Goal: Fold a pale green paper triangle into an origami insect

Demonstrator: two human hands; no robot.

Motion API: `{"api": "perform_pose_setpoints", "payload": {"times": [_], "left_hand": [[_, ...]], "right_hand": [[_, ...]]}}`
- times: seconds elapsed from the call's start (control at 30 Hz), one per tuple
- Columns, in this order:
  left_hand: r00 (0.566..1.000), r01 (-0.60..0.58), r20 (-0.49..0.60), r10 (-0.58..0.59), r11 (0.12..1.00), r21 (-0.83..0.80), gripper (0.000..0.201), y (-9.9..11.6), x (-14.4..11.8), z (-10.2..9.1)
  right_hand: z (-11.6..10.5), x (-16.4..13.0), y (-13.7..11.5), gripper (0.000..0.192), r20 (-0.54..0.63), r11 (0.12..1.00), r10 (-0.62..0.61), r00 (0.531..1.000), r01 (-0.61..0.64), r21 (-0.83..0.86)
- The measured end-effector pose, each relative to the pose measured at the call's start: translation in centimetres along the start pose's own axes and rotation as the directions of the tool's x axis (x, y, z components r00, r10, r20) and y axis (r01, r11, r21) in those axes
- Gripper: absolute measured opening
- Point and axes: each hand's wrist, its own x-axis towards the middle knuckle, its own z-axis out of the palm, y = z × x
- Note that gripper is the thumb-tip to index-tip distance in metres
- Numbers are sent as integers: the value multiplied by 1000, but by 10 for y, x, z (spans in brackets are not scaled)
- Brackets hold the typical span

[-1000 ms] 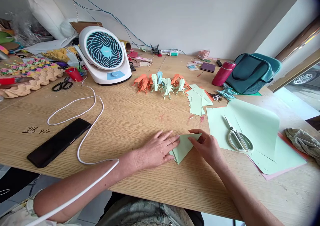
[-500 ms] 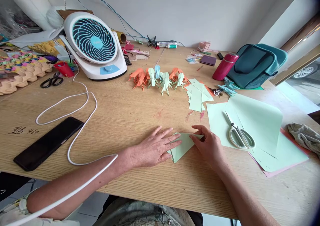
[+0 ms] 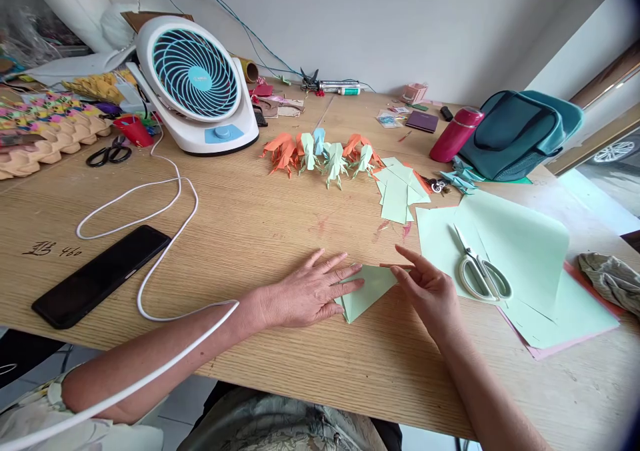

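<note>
A folded piece of pale green paper [image 3: 371, 291] lies on the wooden table in front of me, its layers coming to a point at the right and another at the bottom. My left hand [image 3: 307, 291] rests flat with fingers spread, the fingertips pressing the paper's left part. At the right corner, my right hand [image 3: 433, 294] has its thumb on the paper and another finger behind the upper edge, with the index finger raised. Beyond the hands stand several folded paper figures [image 3: 335, 161] in orange, green and blue. Cut green paper pieces [image 3: 397, 201] lie beside them.
White-handled scissors [image 3: 483, 278] lie on green sheets [image 3: 530, 238] at the right. On the left are a black phone [image 3: 103, 274], a white cable [image 3: 193, 204] that crosses over my left forearm, and a fan [image 3: 197, 84]. A red bottle [image 3: 456, 134] and teal bag [image 3: 520, 134] stand at the back right.
My right index finger has lifted away from the paper's corner, and the hand has opened slightly. The left hand stays on the paper. The whole view has shifted a little.
</note>
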Motion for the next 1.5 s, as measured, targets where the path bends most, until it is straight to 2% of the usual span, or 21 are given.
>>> {"api": "perform_pose_setpoints", "payload": {"times": [0.1,0.27,0.4,0.57,0.7,0.8,0.93,1.1,1.17,1.3,1.5], "left_hand": [[1000,-1,6,1,1000,-4,60,0,0,-1],[1000,4,16,-4,1000,3,64,0,0,2],[1000,13,4,-13,1000,-4,70,0,-1,5],[1000,7,5,-7,1000,14,65,-1,-2,5],[1000,15,-5,-15,1000,18,62,-2,-3,4],[1000,7,-21,-7,1000,8,62,-2,-2,4],[997,-12,-70,12,1000,1,58,-3,-3,7],[993,-48,-108,49,999,11,56,-4,-3,8],[992,-51,-111,52,999,8,56,-4,-3,7],[993,-49,-107,48,999,-5,56,-4,-1,5],[993,-44,-107,43,999,-3,53,-5,-1,4]], "right_hand": [[2,-2,-4,63,13,1000,29,1000,-29,10],[12,-9,-1,50,47,999,17,999,-15,-36],[17,-11,1,42,23,997,7,1000,-5,-81],[18,-11,-4,35,-3,989,-13,1000,12,-145],[18,-15,-5,32,-8,978,-63,998,61,-201],[18,-18,-3,28,-14,945,-165,986,153,-289],[17,-20,1,25,54,857,-382,922,376,-353],[15,-20,2,30,157,683,-626,764,634,-363],[15,-21,1,34,195,635,-666,720,685,-358],[16,-25,-3,37,257,567,-704,662,742,-359],[20,-26,-6,31,314,461,-750,582,801,-382]]}}
